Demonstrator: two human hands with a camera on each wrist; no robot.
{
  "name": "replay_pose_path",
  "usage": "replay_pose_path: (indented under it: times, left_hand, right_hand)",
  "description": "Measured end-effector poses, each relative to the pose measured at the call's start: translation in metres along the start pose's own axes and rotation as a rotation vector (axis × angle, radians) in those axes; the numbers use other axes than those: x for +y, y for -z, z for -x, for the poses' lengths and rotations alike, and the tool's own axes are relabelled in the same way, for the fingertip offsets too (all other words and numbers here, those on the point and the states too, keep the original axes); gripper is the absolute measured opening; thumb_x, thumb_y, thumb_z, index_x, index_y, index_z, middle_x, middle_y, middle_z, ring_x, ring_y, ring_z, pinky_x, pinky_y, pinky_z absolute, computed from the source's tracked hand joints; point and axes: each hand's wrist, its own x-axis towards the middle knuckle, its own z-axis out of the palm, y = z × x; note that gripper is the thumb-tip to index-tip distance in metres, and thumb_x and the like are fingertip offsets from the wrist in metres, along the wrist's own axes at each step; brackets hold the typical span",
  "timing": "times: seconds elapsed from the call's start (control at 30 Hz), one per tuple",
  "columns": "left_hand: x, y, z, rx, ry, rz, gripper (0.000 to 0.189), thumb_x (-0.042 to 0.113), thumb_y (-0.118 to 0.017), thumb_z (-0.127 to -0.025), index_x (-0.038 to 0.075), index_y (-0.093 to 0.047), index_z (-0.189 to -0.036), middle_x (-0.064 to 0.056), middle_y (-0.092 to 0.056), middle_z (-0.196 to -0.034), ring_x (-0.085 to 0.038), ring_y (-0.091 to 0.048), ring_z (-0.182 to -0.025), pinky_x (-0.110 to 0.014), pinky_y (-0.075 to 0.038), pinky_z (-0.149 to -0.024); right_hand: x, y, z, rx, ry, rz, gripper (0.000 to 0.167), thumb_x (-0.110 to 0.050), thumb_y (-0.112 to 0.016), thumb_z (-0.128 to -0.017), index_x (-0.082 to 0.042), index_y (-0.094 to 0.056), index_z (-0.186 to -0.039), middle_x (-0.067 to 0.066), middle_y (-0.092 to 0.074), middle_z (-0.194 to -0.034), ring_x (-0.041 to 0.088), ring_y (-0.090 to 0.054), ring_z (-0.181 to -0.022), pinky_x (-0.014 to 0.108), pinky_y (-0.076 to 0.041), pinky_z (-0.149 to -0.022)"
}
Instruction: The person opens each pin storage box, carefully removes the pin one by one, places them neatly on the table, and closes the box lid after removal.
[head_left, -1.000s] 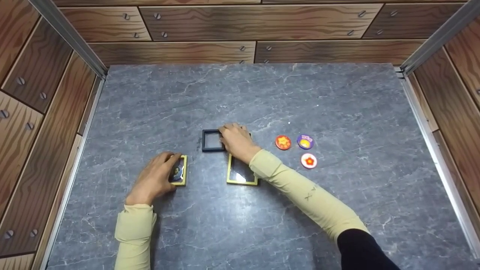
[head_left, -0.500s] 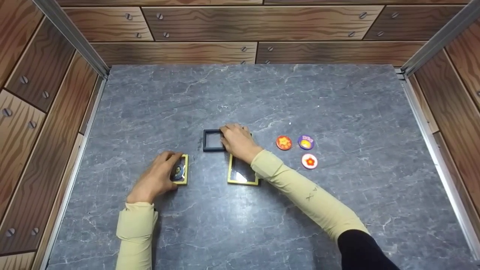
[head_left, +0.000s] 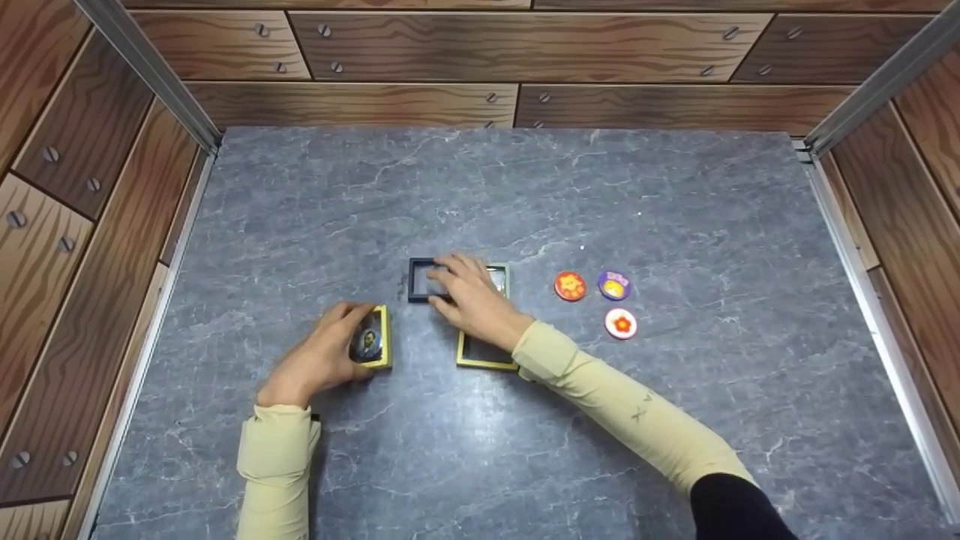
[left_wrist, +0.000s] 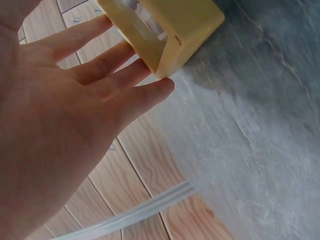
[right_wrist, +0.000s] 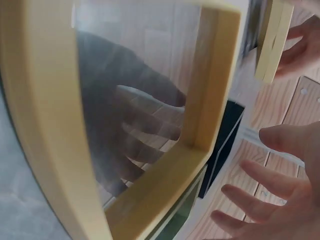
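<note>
My left hand (head_left: pixel 319 352) grips a small yellow-edged display frame (head_left: pixel 386 337) between thumb and fingers. A round dark badge with a portrait (head_left: pixel 370 343) shows behind its clear film. In the left wrist view, fingertips lie along the edge of this yellow frame (left_wrist: pixel 192 30). My right hand (head_left: pixel 480 304), fingers spread, is over a black frame (head_left: pixel 412 281) and a green frame (head_left: pixel 505 285), covering part of both. In the right wrist view it holds nothing. Below it lies another yellow frame (head_left: pixel 486 366) with clear film, partly hidden by the hand and wrist.
Right of the frames lie a red-orange star badge (head_left: pixel 570 286), a purple badge (head_left: pixel 615 285) and a white badge with a red flower (head_left: pixel 621 323). The grey marbled table (head_left: pixel 480 187) is bounded by wood-patterned walls (head_left: pixel 525 49) at the back and sides.
My left hand has shifted the yellow frame with the portrait badge slightly right and tilted it. My right hand has moved back from the green frame, its fingers spreading and uncovering more of it.
</note>
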Motion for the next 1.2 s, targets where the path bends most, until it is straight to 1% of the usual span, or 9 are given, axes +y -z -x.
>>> replay_pose_path:
  times: [0.13, 0.23, 0.5, 0.63, 0.77, 0.9, 1.0, 1.1, 1.2]
  left_hand:
    - [0.008, 0.001, 0.000, -0.012, 0.001, 0.017, 0.095, 0.011, -0.091, -0.079, 0.004, -0.042, -0.160, -0.019, -0.051, -0.153, -0.037, -0.056, -0.132, -0.056, -0.054, -0.109]
    - [0.015, 0.001, 0.000, 0.000, -0.030, 0.019, 0.095, 0.011, -0.091, -0.078, 0.004, -0.042, -0.160, -0.019, -0.052, -0.153, -0.037, -0.056, -0.132, -0.057, -0.054, -0.110]
    - [0.035, 0.000, 0.000, 0.040, -0.090, 0.017, 0.097, 0.009, -0.090, -0.077, 0.005, -0.041, -0.161, -0.017, -0.053, -0.152, -0.036, -0.055, -0.137, -0.054, -0.053, -0.115]
    - [0.044, -0.002, 0.000, 0.040, -0.122, 0.021, 0.096, 0.011, -0.090, -0.078, 0.007, -0.042, -0.161, -0.015, -0.053, -0.153, -0.034, -0.055, -0.140, -0.053, -0.052, -0.118]
    - [0.053, -0.002, 0.002, 0.039, -0.142, 0.024, 0.096, 0.010, -0.090, -0.078, 0.008, -0.041, -0.161, -0.014, -0.052, -0.153, -0.033, -0.055, -0.140, -0.052, -0.053, -0.117]
    - [0.058, -0.003, 0.003, 0.030, -0.150, 0.015, 0.096, 0.008, -0.088, -0.078, 0.009, -0.041, -0.162, -0.013, -0.051, -0.154, -0.032, -0.054, -0.140, -0.051, -0.055, -0.115]
    - [0.060, -0.004, 0.003, 0.029, -0.158, 0.010, 0.097, 0.008, -0.089, -0.078, 0.009, -0.041, -0.162, -0.012, -0.052, -0.154, -0.032, -0.054, -0.141, -0.051, -0.054, -0.115]
    - [0.060, -0.007, 0.003, 0.034, -0.164, 0.007, 0.098, 0.010, -0.090, -0.076, 0.009, -0.042, -0.161, -0.011, -0.053, -0.153, -0.032, -0.055, -0.140, -0.051, -0.054, -0.115]
    - [0.061, -0.008, 0.004, 0.030, -0.161, 0.011, 0.100, 0.013, -0.093, -0.075, 0.011, -0.042, -0.161, -0.009, -0.053, -0.155, -0.032, -0.054, -0.143, -0.052, -0.053, -0.117]
  right_hand:
    - [-0.006, 0.000, 0.010, -0.023, 0.039, -0.067, 0.048, -0.028, -0.062, -0.107, -0.001, -0.058, -0.147, 0.018, -0.050, -0.161, 0.037, -0.041, -0.154, 0.053, -0.028, -0.135]
    - [-0.009, 0.000, 0.018, -0.027, 0.048, -0.116, 0.048, -0.026, -0.063, -0.106, 0.001, -0.059, -0.145, 0.020, -0.055, -0.157, 0.035, -0.048, -0.150, 0.049, -0.036, -0.132]
    - [-0.014, 0.000, 0.033, -0.068, 0.025, -0.205, 0.048, -0.030, -0.064, -0.106, -0.002, -0.062, -0.144, 0.017, -0.063, -0.149, 0.033, -0.062, -0.138, 0.048, -0.049, -0.122]
    - [-0.011, 0.001, 0.037, -0.094, 0.006, -0.280, 0.049, -0.034, -0.064, -0.106, -0.004, -0.062, -0.145, 0.016, -0.066, -0.146, 0.028, -0.070, -0.107, 0.045, -0.059, -0.105]
    - [-0.006, 0.002, 0.040, -0.109, -0.006, -0.316, 0.049, -0.038, -0.063, -0.106, -0.006, -0.064, -0.144, 0.015, -0.070, -0.141, 0.018, -0.062, -0.086, 0.039, -0.059, -0.090]
    - [-0.003, 0.003, 0.042, -0.123, -0.015, -0.337, 0.047, -0.039, -0.063, -0.106, -0.008, -0.066, -0.142, 0.014, -0.073, -0.132, 0.012, -0.059, -0.083, 0.034, -0.057, -0.082]
    - [-0.002, 0.004, 0.045, -0.135, -0.025, -0.365, 0.046, -0.039, -0.063, -0.106, -0.010, -0.067, -0.141, 0.012, -0.075, -0.128, 0.013, -0.060, -0.083, 0.033, -0.056, -0.079]
    - [-0.001, 0.007, 0.047, -0.154, -0.039, -0.417, 0.044, -0.039, -0.065, -0.105, -0.011, -0.069, -0.139, 0.012, -0.074, -0.131, 0.017, -0.067, -0.096, 0.037, -0.060, -0.088]
    - [0.002, 0.009, 0.048, -0.173, -0.049, -0.506, 0.043, -0.035, -0.067, -0.104, -0.008, -0.069, -0.138, 0.014, -0.073, -0.135, 0.026, -0.070, -0.116, 0.044, -0.060, -0.104]
